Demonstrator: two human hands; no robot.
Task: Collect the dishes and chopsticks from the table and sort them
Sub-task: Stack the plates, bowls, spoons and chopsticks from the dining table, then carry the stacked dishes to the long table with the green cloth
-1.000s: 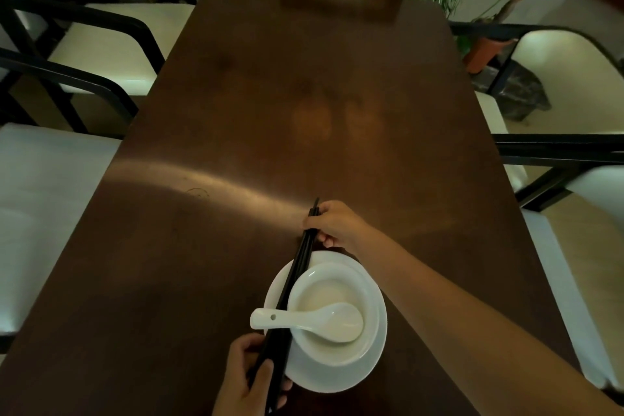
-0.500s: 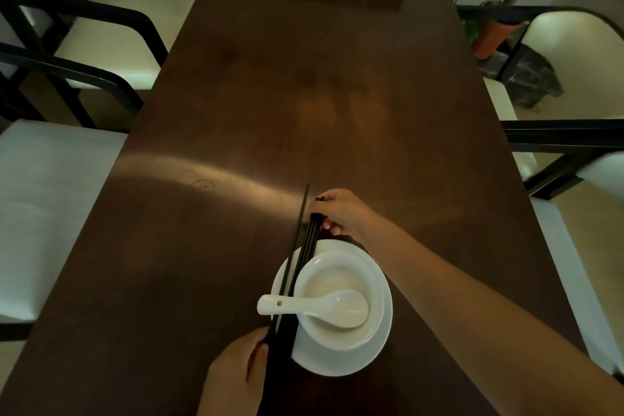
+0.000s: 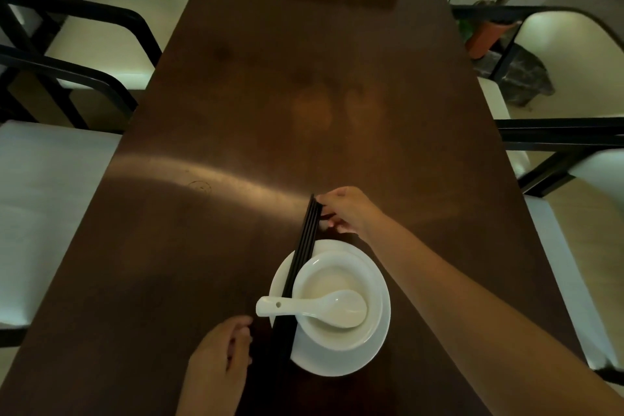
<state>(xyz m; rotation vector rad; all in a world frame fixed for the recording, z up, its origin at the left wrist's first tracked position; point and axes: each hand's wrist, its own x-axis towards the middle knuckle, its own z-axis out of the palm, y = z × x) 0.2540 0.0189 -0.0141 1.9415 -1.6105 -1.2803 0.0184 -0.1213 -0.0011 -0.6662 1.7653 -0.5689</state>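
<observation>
A long dark brown wooden table [image 3: 304, 84] with rounded far corners is seen from above, its polished top crossed by a pale band of reflected light. Near its close end a white plate [image 3: 341, 356] is set directly on the wood (a bowl is carried on it). Black chopsticks [image 3: 304, 248] are laid across the plate's left rim, their far tips past the plate.
</observation>
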